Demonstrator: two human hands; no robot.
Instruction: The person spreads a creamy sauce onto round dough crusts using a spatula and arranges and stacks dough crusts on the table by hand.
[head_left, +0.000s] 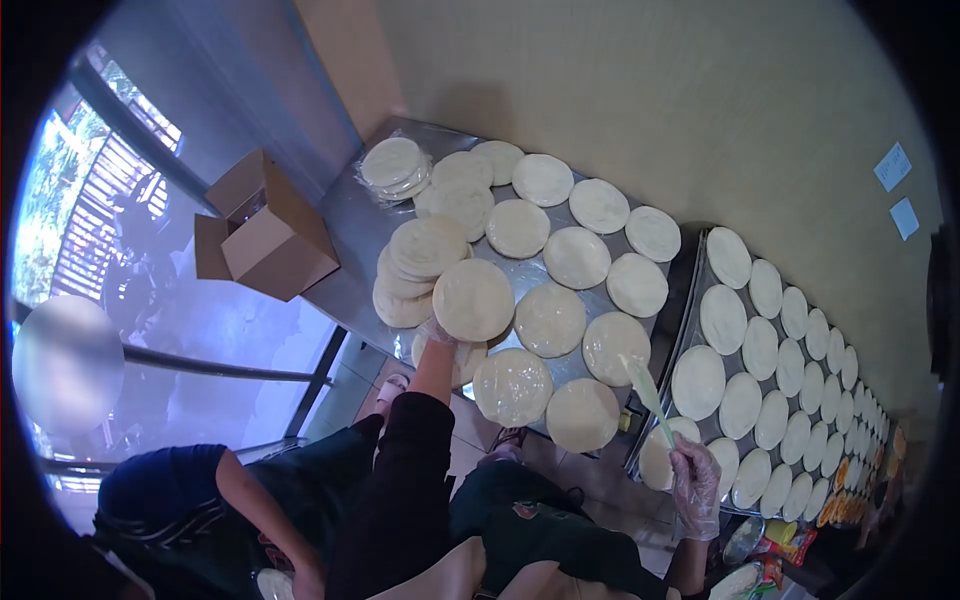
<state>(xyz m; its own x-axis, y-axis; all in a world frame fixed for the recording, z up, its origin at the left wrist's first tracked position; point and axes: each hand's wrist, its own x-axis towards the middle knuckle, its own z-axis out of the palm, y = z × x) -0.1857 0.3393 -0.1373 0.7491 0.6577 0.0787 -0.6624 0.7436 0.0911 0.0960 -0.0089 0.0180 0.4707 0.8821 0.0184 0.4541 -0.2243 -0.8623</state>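
My left hand (pixel 431 330), in a clear plastic glove, grips the near edge of a round pale dough base (pixel 474 300). Most of its fingers are hidden beneath the disc. In my gloved right hand (pixel 695 482) is a pale green spatula (pixel 648 390), closed around the handle. The spatula's tip lies over another dough base (pixel 615 348), which looks wet and shiny. Close by my left hand is a stack of overlapping dough bases (pixel 403 285). Several more bases, some glossy, lie in rows on the metal table (pixel 345 240).
An open cardboard box (pixel 275 245) stands left of the table. Plastic-wrapped bases (pixel 392 165) sit at the far left corner. To the right, a long second table (pixel 690 300) carries many bases. A co-worker (pixel 200 500) is at my left. Bowls and packets (pixel 790 545) are low right.
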